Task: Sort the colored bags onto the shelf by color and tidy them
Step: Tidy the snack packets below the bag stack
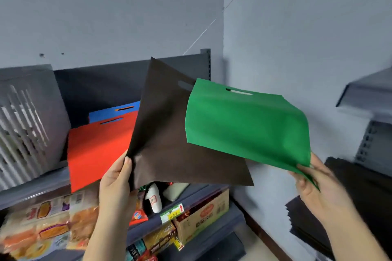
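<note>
My left hand (116,180) grips the lower corner of a dark brown bag (167,144) and holds it up in front of the shelf (38,188). My right hand (316,184) pinches the bottom corner of a green bag (246,127), which overlaps the brown bag's right side. On the shelf lies an orange-red bag (97,150) with a blue bag (106,113) behind it, both showing cut-out handles.
A grey slatted divider (25,125) stands at the shelf's left end. Snack packets (48,226) and a cardboard box (203,216) fill the lower shelves. A pile of dark bags (360,203) sits at the right, under another shelf unit (369,95).
</note>
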`<action>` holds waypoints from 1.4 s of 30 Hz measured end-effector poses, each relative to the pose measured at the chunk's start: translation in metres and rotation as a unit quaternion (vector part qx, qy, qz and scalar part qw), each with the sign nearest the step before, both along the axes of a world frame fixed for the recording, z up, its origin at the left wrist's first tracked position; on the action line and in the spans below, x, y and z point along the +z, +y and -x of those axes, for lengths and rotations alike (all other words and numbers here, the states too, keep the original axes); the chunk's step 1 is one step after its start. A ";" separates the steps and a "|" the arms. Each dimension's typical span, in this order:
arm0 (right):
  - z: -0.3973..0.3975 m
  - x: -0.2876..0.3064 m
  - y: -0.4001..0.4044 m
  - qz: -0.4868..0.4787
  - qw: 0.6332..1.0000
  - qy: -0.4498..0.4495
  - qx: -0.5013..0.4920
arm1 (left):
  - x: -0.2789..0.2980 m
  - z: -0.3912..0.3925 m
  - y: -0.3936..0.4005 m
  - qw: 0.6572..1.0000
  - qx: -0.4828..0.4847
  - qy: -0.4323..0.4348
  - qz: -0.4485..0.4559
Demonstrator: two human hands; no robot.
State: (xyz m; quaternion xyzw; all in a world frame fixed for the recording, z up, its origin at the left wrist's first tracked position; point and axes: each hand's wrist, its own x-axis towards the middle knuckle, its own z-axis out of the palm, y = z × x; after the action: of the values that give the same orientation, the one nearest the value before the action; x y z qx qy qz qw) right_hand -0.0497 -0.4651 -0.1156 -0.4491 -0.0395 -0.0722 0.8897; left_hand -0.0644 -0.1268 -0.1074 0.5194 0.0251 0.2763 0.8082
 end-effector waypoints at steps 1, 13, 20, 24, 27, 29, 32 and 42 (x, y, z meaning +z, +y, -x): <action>0.010 -0.001 -0.006 -0.002 1.000 0.006 -0.021 | -0.004 -0.003 -0.007 1.000 -0.025 0.006 0.000; 0.175 -0.027 -0.037 0.020 0.952 0.134 -0.275 | -0.057 -0.018 -0.095 0.953 -0.281 0.116 0.013; 0.280 -0.040 -0.039 0.031 0.892 0.205 -0.401 | -0.091 -0.027 -0.177 0.911 -0.376 0.160 -0.065; 0.322 -0.049 -0.050 0.030 0.870 0.234 -0.433 | -0.087 -0.025 -0.220 0.900 -0.391 0.146 -0.129; 0.347 -0.055 -0.061 0.025 0.852 0.255 -0.457 | -0.081 -0.024 -0.242 0.898 -0.380 0.144 -0.171; 0.357 -0.057 -0.068 0.021 0.852 0.258 -0.456 | -0.075 -0.024 -0.252 0.888 -0.363 0.114 -0.258; 0.366 -0.057 -0.083 0.028 0.850 0.265 -0.454 | -0.070 -0.026 -0.265 0.850 -0.373 0.098 -0.360; 0.376 -0.047 -0.145 0.088 0.835 0.298 -0.454 | -0.065 0.014 -0.310 0.684 -0.257 -0.028 -0.682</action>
State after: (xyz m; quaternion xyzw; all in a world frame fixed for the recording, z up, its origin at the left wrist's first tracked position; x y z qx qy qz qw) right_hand -0.4257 -0.6104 -0.1622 -0.4929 0.4303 -0.3271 0.6818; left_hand -0.0784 -0.4363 -0.1725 0.9053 -0.3274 0.0124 0.2704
